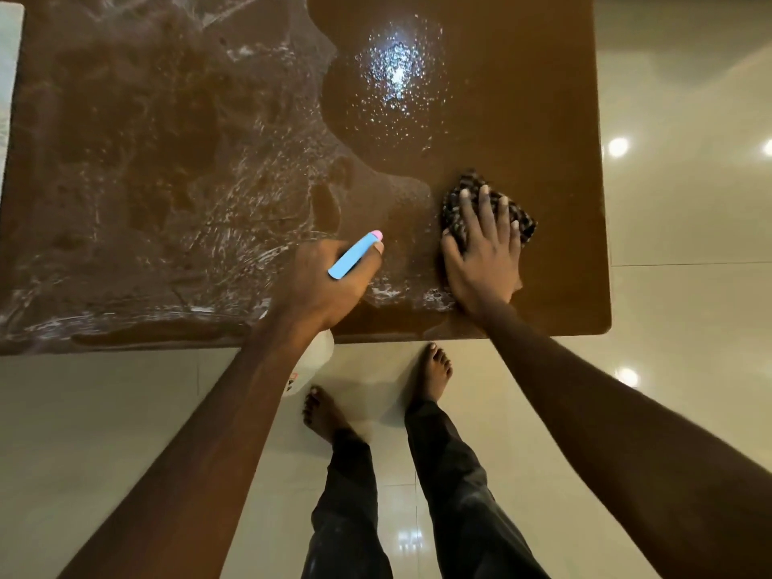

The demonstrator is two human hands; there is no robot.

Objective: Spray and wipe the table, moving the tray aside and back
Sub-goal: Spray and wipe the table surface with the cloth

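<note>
Evidently, the checkered cloth (470, 183) was pressed under the spread right hand (484, 254), the spray bottle (355, 254) gripped in the left hand (330, 282), and overlapping strokes toward the droplets (397, 73) were judged best.

I saw the brown table (522, 98) wet across much of its top, with soapy white streaks smeared over the left part and fine droplets glinting further right. The dark checked cloth (471, 181) lay bunched near the front right corner. The spray bottle (355, 254), blue head, pink tip, white body, hung over the front edge.
</note>
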